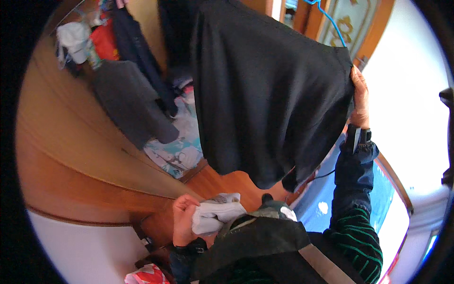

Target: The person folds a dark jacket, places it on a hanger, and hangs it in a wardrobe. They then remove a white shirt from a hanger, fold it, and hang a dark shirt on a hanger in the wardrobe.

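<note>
A black cloth garment (273, 96) hangs spread out in front of me, with a blue hanger (333, 23) at its upper right corner. My right hand (360, 94) is raised at the garment's right edge, its fingers gripping the fabric near the hanger. Low and close to my body, my left hand (184, 218) holds a pair of whitish socks or similar small knitted items (220, 213), with a grey patch on one. Folds of the black garment hide what lies behind it.
A wooden wardrobe (106, 152) curves along the left. Dark clothes (131, 99), a white cap (74, 39) and a red item (104, 41) hang there above patterned fabric (177, 142). Blue bedding (315, 202) lies at the right, beyond the wooden floor (227, 184). A door (372, 32) stands behind.
</note>
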Motion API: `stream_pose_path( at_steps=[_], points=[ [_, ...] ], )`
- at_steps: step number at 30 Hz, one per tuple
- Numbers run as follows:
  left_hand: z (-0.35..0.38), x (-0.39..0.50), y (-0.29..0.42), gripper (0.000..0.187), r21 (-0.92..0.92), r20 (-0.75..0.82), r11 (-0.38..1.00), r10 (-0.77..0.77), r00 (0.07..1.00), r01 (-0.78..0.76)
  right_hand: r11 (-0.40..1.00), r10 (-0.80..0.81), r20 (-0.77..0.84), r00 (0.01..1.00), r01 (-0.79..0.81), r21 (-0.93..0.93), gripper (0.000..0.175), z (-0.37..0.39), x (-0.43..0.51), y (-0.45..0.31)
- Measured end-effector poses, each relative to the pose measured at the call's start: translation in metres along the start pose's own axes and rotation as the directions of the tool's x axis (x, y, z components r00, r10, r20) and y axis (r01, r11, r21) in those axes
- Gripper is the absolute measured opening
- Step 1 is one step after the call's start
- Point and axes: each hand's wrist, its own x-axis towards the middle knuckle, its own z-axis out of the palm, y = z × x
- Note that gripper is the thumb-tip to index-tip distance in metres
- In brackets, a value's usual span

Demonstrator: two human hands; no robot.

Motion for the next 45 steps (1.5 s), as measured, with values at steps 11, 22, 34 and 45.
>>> stream_pose_path(
  at_steps=[11, 22, 34, 45],
  points=[
    [0.027, 0.004, -0.027, 0.007, -0.019, 0.072, 1.0, 0.004, 0.997, -0.002, 0.981, -0.141, -0.338, 0.931, 0.086, -0.173, 0.036, -0.21, -0.13, -0.076],
    [0.071, 0.049, -0.035, 0.029, 0.104, 0.261, 0.995, -0.02, 0.965, -0.007, 0.87, -0.394, -0.643, 0.656, 0.04, -0.492, 0.045, -0.224, -0.196, -0.131],
    [0.12, 0.054, -0.031, 0.02, 0.131, 0.374, 0.991, -0.035, 0.927, -0.016, 0.943, -0.292, -0.374, 0.88, 0.329, 0.039, 0.07, -0.166, -0.126, -0.014],
    [0.138, 0.04, -0.04, 0.035, 0.169, 0.509, 0.984, -0.034, 0.86, -0.061, 0.878, -0.326, -0.538, 0.777, 0.038, -0.478, 0.044, -0.158, -0.032, 0.142]
  ],
)
